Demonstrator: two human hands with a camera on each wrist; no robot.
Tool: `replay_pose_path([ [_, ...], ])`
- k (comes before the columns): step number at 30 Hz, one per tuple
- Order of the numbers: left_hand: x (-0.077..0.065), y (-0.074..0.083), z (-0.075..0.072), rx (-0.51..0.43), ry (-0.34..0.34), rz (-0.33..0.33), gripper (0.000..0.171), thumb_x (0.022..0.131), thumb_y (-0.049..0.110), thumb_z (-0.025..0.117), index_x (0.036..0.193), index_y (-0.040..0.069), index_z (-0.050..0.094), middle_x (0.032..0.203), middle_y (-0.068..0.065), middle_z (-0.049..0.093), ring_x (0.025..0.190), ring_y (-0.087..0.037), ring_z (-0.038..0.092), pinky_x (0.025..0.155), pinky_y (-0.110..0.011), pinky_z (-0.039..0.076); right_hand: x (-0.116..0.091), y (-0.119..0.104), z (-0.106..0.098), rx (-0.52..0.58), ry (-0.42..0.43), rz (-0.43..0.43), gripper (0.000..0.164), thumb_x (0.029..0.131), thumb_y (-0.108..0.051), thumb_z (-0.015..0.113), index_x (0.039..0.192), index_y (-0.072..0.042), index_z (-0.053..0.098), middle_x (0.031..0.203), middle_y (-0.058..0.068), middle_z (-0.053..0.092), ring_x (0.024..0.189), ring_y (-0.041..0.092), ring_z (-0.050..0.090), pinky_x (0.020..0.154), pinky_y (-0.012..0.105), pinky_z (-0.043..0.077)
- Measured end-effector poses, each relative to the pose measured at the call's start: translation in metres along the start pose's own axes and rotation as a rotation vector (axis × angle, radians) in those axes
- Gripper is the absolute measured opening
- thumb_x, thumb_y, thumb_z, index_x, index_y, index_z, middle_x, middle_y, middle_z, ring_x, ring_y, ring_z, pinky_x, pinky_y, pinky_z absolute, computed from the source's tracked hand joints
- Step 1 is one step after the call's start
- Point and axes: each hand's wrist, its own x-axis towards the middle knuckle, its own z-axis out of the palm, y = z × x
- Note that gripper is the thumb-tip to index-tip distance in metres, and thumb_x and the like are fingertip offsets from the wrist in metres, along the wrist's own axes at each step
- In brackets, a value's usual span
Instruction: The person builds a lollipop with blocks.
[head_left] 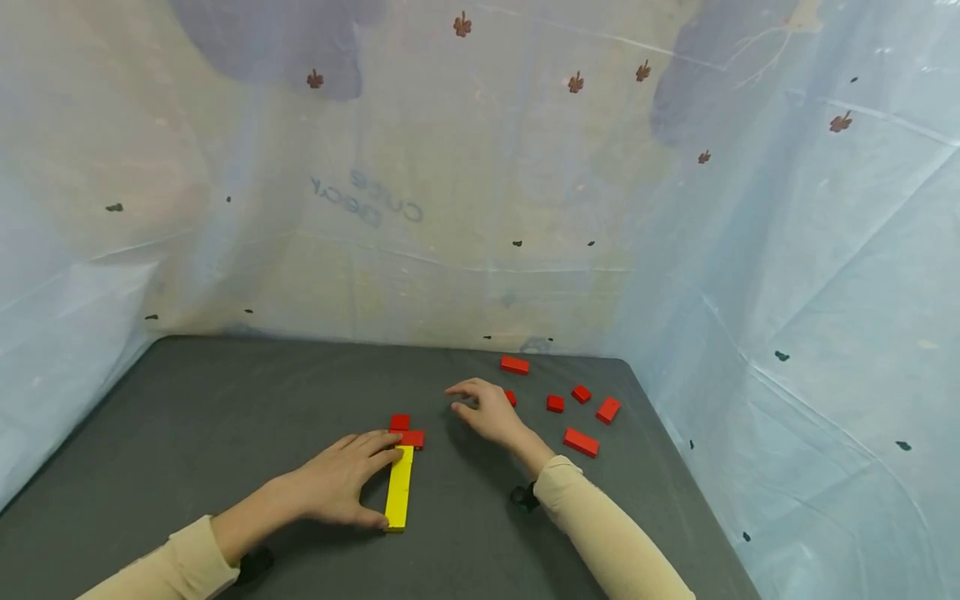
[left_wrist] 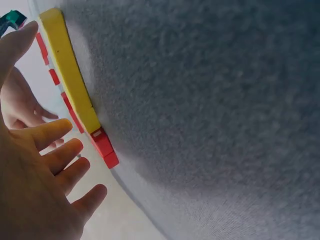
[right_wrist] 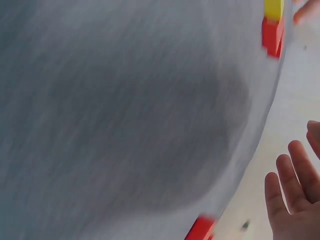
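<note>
On grey tabletop (head_left: 225, 425), seemingly aligning yellow oblong block (head_left: 400, 492) with left hand (head_left: 341, 475), right hand (head_left: 489, 412) unclenched. Likely needs red oblong block (head_left: 581, 442) next.

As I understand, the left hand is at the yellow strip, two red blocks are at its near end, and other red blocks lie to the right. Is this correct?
Not quite: the two red blocks are at the far end of the yellow strip, as the head view shows. The left hand is at the strip, and other red blocks lie to the right.
</note>
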Motion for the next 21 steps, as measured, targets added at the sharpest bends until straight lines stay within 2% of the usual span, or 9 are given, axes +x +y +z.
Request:
replay_pose_path([
  [4, 0.002, -0.002, -0.002, -0.005, 0.006, -0.019, 0.105, 0.078, 0.076, 0.075, 0.155, 0.011, 0.049, 0.165, -0.012, 0.036, 0.15, -0.037, 0.035, 0.117, -0.064, 0.031, -0.008, 0.024, -0.017, -0.034, 0.065, 0.055, 0.031, 0.102, -0.015, 0.069, 0.132, -0.009, 0.072, 0.133, 0.008, 0.067, 0.108, 0.029, 0.067, 0.09, 0.045, 0.056],
  [8, 0.005, -0.004, -0.003, -0.015, 0.001, -0.025, 0.107, 0.078, 0.075, 0.076, 0.157, 0.008, 0.046, 0.167, -0.016, 0.033, 0.151, -0.04, 0.032, 0.117, -0.066, 0.03, -0.014, 0.044, -0.031, -0.048, 0.092, 0.127, 0.032, 0.101, -0.012, 0.069, 0.133, -0.008, 0.072, 0.135, 0.01, 0.066, 0.102, 0.03, 0.066, 0.084, 0.046, 0.055],
  [14, 0.007, -0.004, -0.004, -0.028, -0.015, -0.04, 0.111, 0.077, 0.076, 0.075, 0.158, 0.006, 0.044, 0.168, -0.017, 0.03, 0.153, -0.041, 0.03, 0.118, -0.066, 0.028, -0.019, 0.063, -0.045, -0.09, 0.081, 0.186, 0.033, 0.101, -0.011, 0.069, 0.133, -0.007, 0.071, 0.14, 0.013, 0.063, 0.119, 0.037, 0.064, 0.096, 0.053, 0.055],
  [21, 0.011, -0.004, -0.004, -0.046, -0.053, -0.049, 0.115, 0.076, 0.08, 0.073, 0.159, 0.006, 0.042, 0.17, -0.016, 0.025, 0.155, -0.04, 0.027, 0.119, -0.067, 0.025, -0.017, 0.075, -0.05, -0.148, 0.041, 0.226, 0.034, 0.099, -0.011, 0.072, 0.133, -0.008, 0.071, 0.139, 0.015, 0.064, 0.124, 0.036, 0.063, 0.102, 0.054, 0.052],
])
